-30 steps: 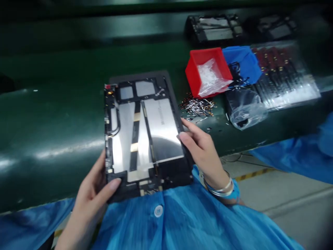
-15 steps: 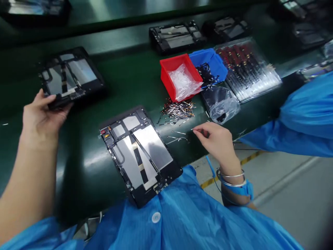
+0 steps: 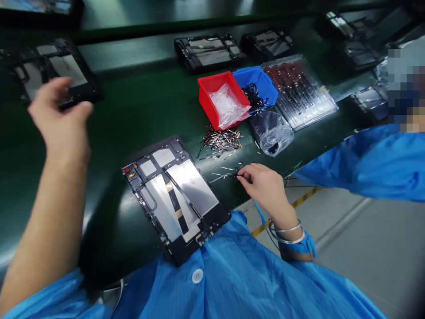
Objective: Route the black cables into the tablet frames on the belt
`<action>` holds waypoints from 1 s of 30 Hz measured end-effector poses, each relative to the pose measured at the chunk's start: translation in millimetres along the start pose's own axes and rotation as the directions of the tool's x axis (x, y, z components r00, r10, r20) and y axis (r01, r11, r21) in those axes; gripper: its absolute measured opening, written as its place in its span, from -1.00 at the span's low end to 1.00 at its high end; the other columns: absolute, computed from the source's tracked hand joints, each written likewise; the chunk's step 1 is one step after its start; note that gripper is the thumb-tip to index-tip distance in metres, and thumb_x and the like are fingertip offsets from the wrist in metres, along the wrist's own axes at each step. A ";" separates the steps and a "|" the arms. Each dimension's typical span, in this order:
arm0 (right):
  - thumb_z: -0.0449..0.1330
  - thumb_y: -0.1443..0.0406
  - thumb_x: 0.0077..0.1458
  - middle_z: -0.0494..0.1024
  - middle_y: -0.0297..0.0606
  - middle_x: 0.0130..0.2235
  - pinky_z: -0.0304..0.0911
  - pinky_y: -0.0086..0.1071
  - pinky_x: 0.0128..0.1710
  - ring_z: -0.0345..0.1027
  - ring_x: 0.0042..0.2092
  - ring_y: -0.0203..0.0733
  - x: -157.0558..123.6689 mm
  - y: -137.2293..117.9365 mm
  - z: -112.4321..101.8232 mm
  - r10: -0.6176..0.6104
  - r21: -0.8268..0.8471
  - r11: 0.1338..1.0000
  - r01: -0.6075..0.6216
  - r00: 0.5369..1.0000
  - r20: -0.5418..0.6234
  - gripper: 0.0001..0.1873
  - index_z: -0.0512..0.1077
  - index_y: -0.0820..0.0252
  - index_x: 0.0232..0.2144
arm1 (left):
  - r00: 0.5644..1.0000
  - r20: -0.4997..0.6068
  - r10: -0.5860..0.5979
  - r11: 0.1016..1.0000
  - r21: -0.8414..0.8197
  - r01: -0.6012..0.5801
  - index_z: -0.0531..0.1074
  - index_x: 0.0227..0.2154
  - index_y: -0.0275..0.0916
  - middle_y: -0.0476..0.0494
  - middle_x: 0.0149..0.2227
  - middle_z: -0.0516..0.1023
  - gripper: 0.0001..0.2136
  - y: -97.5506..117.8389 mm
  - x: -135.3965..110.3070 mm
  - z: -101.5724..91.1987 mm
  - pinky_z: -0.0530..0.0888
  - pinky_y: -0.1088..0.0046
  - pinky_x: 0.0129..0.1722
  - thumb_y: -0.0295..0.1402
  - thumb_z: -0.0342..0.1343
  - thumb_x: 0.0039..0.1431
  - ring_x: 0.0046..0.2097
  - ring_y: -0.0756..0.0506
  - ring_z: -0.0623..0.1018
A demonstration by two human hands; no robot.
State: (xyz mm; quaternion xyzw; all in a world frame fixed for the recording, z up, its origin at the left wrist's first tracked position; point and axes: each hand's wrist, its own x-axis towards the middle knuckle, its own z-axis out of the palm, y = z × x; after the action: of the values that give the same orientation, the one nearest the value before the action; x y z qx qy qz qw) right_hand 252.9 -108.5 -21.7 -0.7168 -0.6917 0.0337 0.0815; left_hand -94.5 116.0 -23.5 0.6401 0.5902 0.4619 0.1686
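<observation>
My left hand (image 3: 61,115) is open at the left, thumb and fingers apart, in front of an opened tablet (image 3: 71,71) whose inner parts face up. It overlaps that tablet's near side; I cannot tell if it touches it. My right hand (image 3: 265,186) is closed in a pinch low over the table's near edge, on what looks like a small thin cable (image 3: 236,174). Several loose thin strips (image 3: 221,173) lie beside its fingertips. Between my hands another opened tablet (image 3: 195,184) lies tilted, its lower end against my blue smock.
A pile of small flex strips (image 3: 222,139) lies before a red bin (image 3: 207,104) holding a clear bag. Beside it are a blue bin (image 3: 270,91) with black parts, a plastic bag (image 3: 274,135) and a clear tray (image 3: 318,104). More tablets (image 3: 212,48) stand behind. A co-worker's blue sleeve (image 3: 361,164) reaches in at right.
My left hand has let go of the left tablet, which now rests farther back and left. My right hand has moved slightly left and down to the loose strips. The view has shifted a little.
</observation>
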 end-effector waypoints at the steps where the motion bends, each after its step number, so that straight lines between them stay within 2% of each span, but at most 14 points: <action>1: 0.17 0.40 0.06 0.47 -0.33 -0.50 0.10 -0.40 -0.46 0.34 -0.40 -0.22 1.2 2.5 -1.0 -0.016 -0.010 1.000 0.016 1.000 -0.027 -0.87 0.47 0.13 -0.48 | 0.999 0.031 0.019 0.999 -0.049 -0.017 0.40 -0.09 -0.39 0.05 0.01 0.50 -0.64 17.5 -14.3 5.7 0.35 0.10 0.21 -0.62 0.18 0.00 0.13 -0.17 0.44; 4: 0.17 0.40 0.09 0.52 -0.29 -0.44 0.13 -0.38 -0.44 0.36 -0.35 -0.21 7.1 11.8 -4.7 -0.145 -0.055 0.988 0.143 0.988 -0.055 -0.87 0.49 0.16 -0.44 | 0.936 0.258 0.238 0.959 -0.217 -0.184 0.49 -0.12 -0.34 -0.06 -0.02 0.56 -0.73 69.8 -59.0 21.9 0.52 0.34 -0.05 -0.50 0.18 0.08 0.04 -0.13 0.51; 6: 0.18 0.40 0.10 0.55 -0.26 -0.39 0.15 -0.37 -0.41 0.37 -0.30 -0.19 12.3 15.9 -6.6 -0.309 -0.089 0.947 0.308 0.951 -0.004 -0.90 0.50 0.20 -0.41 | 0.841 0.400 0.364 0.923 -0.273 -0.270 0.50 -0.12 -0.34 -0.15 -0.07 0.58 -0.77 94.6 -84.5 32.3 0.51 0.34 -0.07 -0.47 0.11 0.16 -0.01 -0.11 0.54; 7: 0.18 0.40 0.11 0.56 -0.25 -0.38 0.15 -0.36 -0.40 0.36 -0.29 -0.18 15.0 16.8 -7.1 -0.392 -0.107 0.913 0.394 0.919 0.038 -0.90 0.51 0.21 -0.41 | 0.769 0.475 0.428 0.900 -0.299 -0.316 0.50 -0.12 -0.34 -0.17 -0.09 0.59 -0.78 102.9 -95.1 37.6 0.50 0.33 -0.05 -0.47 0.07 0.19 -0.04 -0.11 0.55; 9: 0.17 0.42 0.13 0.54 -0.23 -0.40 0.13 -0.35 -0.40 0.33 -0.30 -0.17 20.0 16.6 -7.0 -0.506 -0.150 0.841 0.519 0.854 0.120 -0.87 0.50 0.25 -0.43 | 0.577 0.611 0.542 0.839 -0.354 -0.413 0.50 -0.12 -0.30 -0.17 -0.09 0.58 -0.77 112.7 -112.3 48.4 0.47 0.29 -0.03 -0.48 0.02 0.22 -0.05 -0.11 0.55; 12: 0.12 0.44 0.15 0.51 -0.20 -0.45 0.07 -0.34 -0.42 0.28 -0.33 -0.17 25.6 14.4 -4.5 -0.568 -0.201 0.772 0.602 0.797 0.207 -0.81 0.48 0.27 -0.47 | 0.288 0.746 0.600 0.743 -0.386 -0.548 0.51 -0.13 -0.25 -0.18 -0.07 0.56 -0.76 117.7 -131.1 63.8 0.46 0.26 -0.05 -0.49 0.00 0.21 -0.05 -0.15 0.53; 13: 0.10 0.45 0.15 0.49 -0.19 -0.46 0.05 -0.34 -0.43 0.26 -0.34 -0.17 26.7 13.9 -3.4 -0.578 -0.207 0.758 0.619 0.784 0.229 -0.79 0.47 0.27 -0.48 | 0.223 0.774 0.592 0.715 -0.377 -0.588 0.51 -0.14 -0.25 -0.20 -0.07 0.55 -0.76 118.3 -135.9 68.0 0.45 0.24 -0.06 -0.48 0.01 0.21 -0.04 -0.18 0.51; 15: 0.07 0.47 0.15 0.48 -0.19 -0.47 0.01 -0.34 -0.45 0.24 -0.35 -0.18 27.9 13.3 -2.4 -0.592 -0.203 0.737 0.644 0.761 0.266 -0.77 0.47 0.27 -0.49 | 0.149 0.816 0.559 0.677 -0.345 -0.650 0.52 -0.13 -0.27 -0.23 -0.10 0.53 -0.76 119.1 -143.4 74.7 0.44 0.22 -0.08 -0.46 0.03 0.20 -0.05 -0.21 0.49; 17: 0.05 0.48 0.13 0.47 -0.19 -0.48 0.00 -0.35 -0.45 0.23 -0.36 -0.18 27.8 13.1 -4.6 -0.589 -0.181 0.743 0.644 0.759 0.277 -0.76 0.47 0.27 -0.49 | 0.138 0.835 0.532 0.660 -0.307 -0.686 0.52 -0.14 -0.28 -0.25 -0.15 0.50 -0.77 119.4 -147.5 78.6 0.43 0.21 -0.11 -0.41 0.04 0.21 -0.07 -0.23 0.48; 21: 0.06 0.46 0.06 0.49 -0.21 -0.43 0.08 -0.37 -0.38 0.27 -0.32 -0.19 30.2 16.3 -21.7 -0.498 -0.032 0.856 0.516 0.840 0.215 -0.82 0.44 0.24 -0.48 | 0.209 0.842 0.498 0.685 -0.233 -0.690 0.53 -0.25 -0.32 -0.27 -0.18 0.48 -0.81 118.3 -146.6 80.0 0.44 0.22 -0.16 -0.38 0.03 0.22 -0.09 -0.23 0.47; 24: 0.11 0.43 -0.03 0.48 -0.30 -0.42 0.12 -0.41 -0.35 0.29 -0.35 -0.26 40.9 23.9 -36.3 -0.420 0.219 0.903 0.369 0.863 0.280 -0.89 0.42 0.19 -0.49 | 0.337 0.798 0.499 0.766 -0.225 -0.602 0.49 -0.25 -0.31 -0.26 -0.12 0.48 -0.82 116.1 -142.9 79.0 0.45 0.21 -0.13 -0.42 -0.01 0.23 -0.09 -0.21 0.47; 26: 0.13 0.43 -0.08 0.47 -0.37 -0.46 0.11 -0.45 -0.39 0.27 -0.42 -0.32 51.9 29.1 -40.7 -0.389 0.329 0.907 0.263 0.825 0.410 -0.90 0.42 0.18 -0.51 | 0.428 0.750 0.505 0.816 -0.254 -0.519 0.47 -0.21 -0.30 -0.26 -0.07 0.48 -0.83 114.6 -141.7 79.0 0.44 0.18 -0.06 -0.44 0.00 0.22 -0.04 -0.21 0.46; 28: 0.12 0.46 -0.12 0.43 -0.42 -0.54 0.07 -0.46 -0.44 0.24 -0.49 -0.35 62.6 31.9 -41.0 -0.324 0.306 0.934 0.186 0.802 0.502 -0.88 0.42 0.17 -0.55 | 0.485 0.715 0.504 0.848 -0.304 -0.433 0.44 -0.11 -0.28 -0.25 -0.01 0.46 -0.78 113.7 -141.8 79.2 0.42 0.14 0.01 -0.46 0.01 0.20 0.02 -0.21 0.44; 30: 0.12 0.47 -0.14 0.41 -0.44 -0.57 0.04 -0.46 -0.46 0.22 -0.51 -0.36 69.2 30.8 -40.1 -0.286 0.244 0.953 0.180 0.802 0.525 -0.86 0.42 0.17 -0.56 | 0.530 0.682 0.504 0.863 -0.375 -0.339 0.40 0.00 -0.24 -0.24 0.05 0.44 -0.69 114.0 -142.0 78.9 0.38 0.13 0.08 -0.47 0.03 0.19 0.08 -0.19 0.43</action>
State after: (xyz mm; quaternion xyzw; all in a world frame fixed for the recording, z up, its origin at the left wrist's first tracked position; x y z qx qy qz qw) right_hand 292.5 -43.3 17.2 -0.5748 -0.7623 0.2927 -0.0536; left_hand 53.8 -15.5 -33.1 0.8768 0.2414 0.2318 0.3452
